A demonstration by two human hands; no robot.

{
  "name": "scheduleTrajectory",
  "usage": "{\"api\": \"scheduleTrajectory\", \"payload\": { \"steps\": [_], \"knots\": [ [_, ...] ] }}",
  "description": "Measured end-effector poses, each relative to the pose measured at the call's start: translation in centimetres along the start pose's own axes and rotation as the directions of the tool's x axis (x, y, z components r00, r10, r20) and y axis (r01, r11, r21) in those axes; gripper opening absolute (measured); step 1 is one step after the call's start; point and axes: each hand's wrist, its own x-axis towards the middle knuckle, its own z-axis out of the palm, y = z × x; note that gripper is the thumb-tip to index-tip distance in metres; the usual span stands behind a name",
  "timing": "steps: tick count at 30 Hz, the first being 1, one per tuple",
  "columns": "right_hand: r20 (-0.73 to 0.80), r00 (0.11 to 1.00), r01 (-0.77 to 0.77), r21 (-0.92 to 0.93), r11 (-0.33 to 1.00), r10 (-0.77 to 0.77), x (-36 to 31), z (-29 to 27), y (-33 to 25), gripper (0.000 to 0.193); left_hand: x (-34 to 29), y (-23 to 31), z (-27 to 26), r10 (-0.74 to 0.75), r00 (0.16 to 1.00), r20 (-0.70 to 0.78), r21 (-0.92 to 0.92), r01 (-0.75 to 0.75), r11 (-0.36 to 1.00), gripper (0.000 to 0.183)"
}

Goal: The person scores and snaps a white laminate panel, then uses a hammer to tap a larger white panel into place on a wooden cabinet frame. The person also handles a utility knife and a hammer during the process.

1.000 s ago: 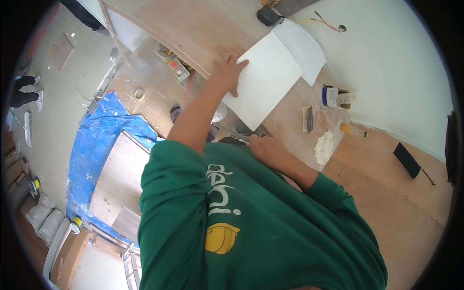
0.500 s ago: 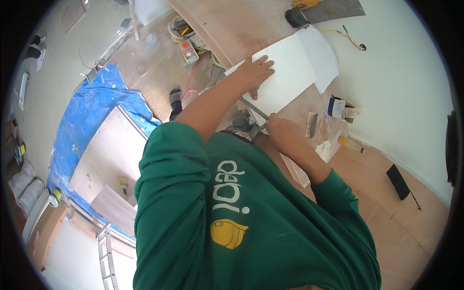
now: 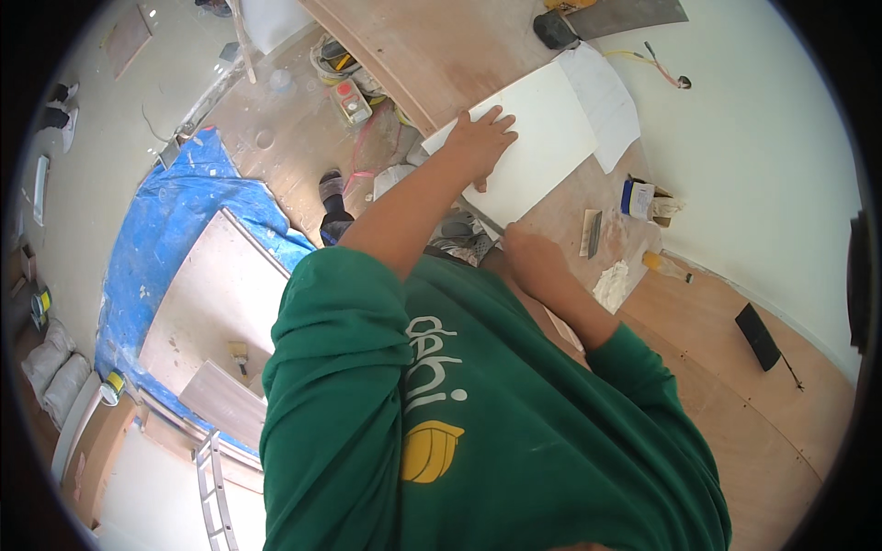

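Resting on white board [image 3: 544,133]: left hand [image 3: 480,144]. Open box [image 3: 639,199] holding whitish material [image 3: 667,208].

Head view: left fisheye of a side-by-side pair worn on the head, facing steeply down over the wearer's green sweatshirt [image 3: 542,441], nearest the lens. Field: left hand [image 3: 481,144] and right hand [image 3: 535,255] around centre, pale wall [image 3: 763,165] toward right rim, grey floor [image 3: 106,174] farther off at left. Edges: bowed, within dark round border.
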Motion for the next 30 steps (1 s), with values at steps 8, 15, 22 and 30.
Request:
{"api": "scheduleTrajectory", "payload": {
  "steps": [8,15,22,30],
  "knots": [
    [-0.05,0.998,-0.039,0.046,0.998,0.041,-2.3,-1.2,0.8,0.018,0.0,-0.4,0.8,-0.008,1.0,0.003,-0.017,0.008,1.0,0.11],
    [-0.026,0.999,-0.039,0.078,0.996,0.041,-1.7,1.2,0.6,0.022,0.1,-0.1,0.3,-0.016,1.0,0.023,0.013,0.016,1.0,0.11],
    [-0.105,0.994,0.029,0.18,0.983,-0.01,-1.4,4.5,2.0,0.023,0.4,0.7,0.4,0.004,1.0,0.029,0.031,-0.005,0.999,0.112],
    [-0.057,0.998,0.003,0.125,0.992,0.004,-3.4,3.6,3.8,0.022,0.3,0.1,0.3,-0.026,1.0,0.016,0.012,0.025,1.0,0.113]
  ]
}}
